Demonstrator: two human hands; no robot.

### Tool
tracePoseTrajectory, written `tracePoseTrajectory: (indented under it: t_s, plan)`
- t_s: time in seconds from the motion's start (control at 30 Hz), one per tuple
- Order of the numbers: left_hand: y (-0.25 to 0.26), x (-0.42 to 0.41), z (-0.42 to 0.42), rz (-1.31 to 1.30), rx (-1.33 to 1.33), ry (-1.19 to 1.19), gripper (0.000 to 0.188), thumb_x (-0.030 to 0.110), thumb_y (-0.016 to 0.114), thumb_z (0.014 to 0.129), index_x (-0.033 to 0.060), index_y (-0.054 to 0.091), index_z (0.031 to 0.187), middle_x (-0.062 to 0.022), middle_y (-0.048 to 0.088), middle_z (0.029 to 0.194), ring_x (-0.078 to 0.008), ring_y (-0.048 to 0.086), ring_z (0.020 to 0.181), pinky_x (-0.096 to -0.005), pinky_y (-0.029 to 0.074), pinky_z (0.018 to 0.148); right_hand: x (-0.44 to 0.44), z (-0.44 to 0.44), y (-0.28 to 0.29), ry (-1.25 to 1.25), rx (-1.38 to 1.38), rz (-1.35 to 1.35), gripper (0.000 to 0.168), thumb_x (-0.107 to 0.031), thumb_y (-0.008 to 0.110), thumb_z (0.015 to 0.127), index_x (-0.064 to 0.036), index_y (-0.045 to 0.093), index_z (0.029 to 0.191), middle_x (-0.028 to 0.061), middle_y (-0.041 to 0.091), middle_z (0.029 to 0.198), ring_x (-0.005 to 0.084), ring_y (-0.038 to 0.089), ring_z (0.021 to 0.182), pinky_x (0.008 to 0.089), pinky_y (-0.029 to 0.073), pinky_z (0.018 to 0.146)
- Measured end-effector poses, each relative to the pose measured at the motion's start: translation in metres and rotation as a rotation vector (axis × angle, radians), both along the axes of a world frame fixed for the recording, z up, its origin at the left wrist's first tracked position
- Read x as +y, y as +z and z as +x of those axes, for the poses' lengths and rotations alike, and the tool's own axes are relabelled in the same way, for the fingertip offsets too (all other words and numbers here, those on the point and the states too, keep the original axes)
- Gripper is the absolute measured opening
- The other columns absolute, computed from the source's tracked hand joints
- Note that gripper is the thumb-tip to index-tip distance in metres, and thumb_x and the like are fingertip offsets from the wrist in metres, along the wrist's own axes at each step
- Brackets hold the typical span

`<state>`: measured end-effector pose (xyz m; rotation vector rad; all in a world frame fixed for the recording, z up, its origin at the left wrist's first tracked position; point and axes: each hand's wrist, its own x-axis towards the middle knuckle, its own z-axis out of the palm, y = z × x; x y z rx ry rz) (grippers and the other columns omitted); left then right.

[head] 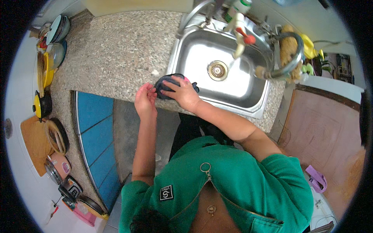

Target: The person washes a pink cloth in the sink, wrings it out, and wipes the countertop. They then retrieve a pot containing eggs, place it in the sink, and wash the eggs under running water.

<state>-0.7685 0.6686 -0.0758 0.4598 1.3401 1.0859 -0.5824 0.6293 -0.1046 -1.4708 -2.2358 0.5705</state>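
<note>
A dark grey-blue fabric item (167, 79) with a small bright pink patch lies bunched at the counter's front edge, partly over the sink's left rim. My right hand (185, 92) rests on top of it, fingers spread, covering much of it. At the item's left end is my left hand (146, 99), its fingers bent and the tips by the fabric's edge; whether they pinch it is hard to see. Just right of the fabric is a stainless steel sink (192, 55) with a round drain strainer (218, 70) in its floor.
A tap with a red handle (249, 39) and a curved grey hose (298, 55) reach over the sink. Speckled stone counter (125, 49) extends left. Stacked bowls (58, 30), a black-and-yellow pot (43, 104) and a wooden cutting board (35, 142) line the left wall.
</note>
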Motion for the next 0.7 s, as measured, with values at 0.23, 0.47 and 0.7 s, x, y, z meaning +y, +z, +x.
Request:
tracePoseTrajectory:
  t_s: [0.23, 0.47, 0.7]
  plan:
    - [0.014, -0.032, 0.079, -0.003, 0.018, -0.021, 0.027, 0.01, 0.046, 0.098, -0.0032, 0.056, 0.119, -0.0104, 0.063, 0.107, -0.0163, 0.061, 0.088, -0.0277, 0.051, 0.074, -0.116, 0.101, 0.011, -0.074, -0.089, 0.059, 0.041, -0.016, 0.055, 0.08, -0.03, 0.069, 0.116, -0.004, 0.051, 0.14, 0.0263, 0.046, 0.124, 0.056, 0.039, 0.097]
    - [0.012, -0.044, 0.129, 0.009, 0.019, -0.148, 0.028, 0.011, 0.047, 0.098, -0.0027, 0.058, 0.12, -0.0114, 0.064, 0.109, -0.0167, 0.062, 0.088, -0.027, 0.052, 0.073, -0.235, 0.223, 0.026, -0.266, -0.331, 0.016, 0.055, -0.008, 0.06, 0.074, -0.031, 0.062, 0.125, -0.0025, 0.053, 0.137, 0.028, 0.048, 0.124, 0.0498, 0.039, 0.1]
    - [-0.002, -0.049, 0.098, 0.016, -0.021, -0.157, 0.024, 0.013, 0.05, 0.096, -0.0007, 0.061, 0.113, -0.0082, 0.063, 0.103, -0.0152, 0.06, 0.087, -0.028, 0.051, 0.076, -0.272, 0.256, 0.033, -0.969, -0.22, -0.058, 0.066, 0.008, 0.061, 0.067, -0.013, 0.059, 0.129, 0.0166, 0.052, 0.135, 0.0385, 0.048, 0.123, 0.0458, 0.038, 0.105]
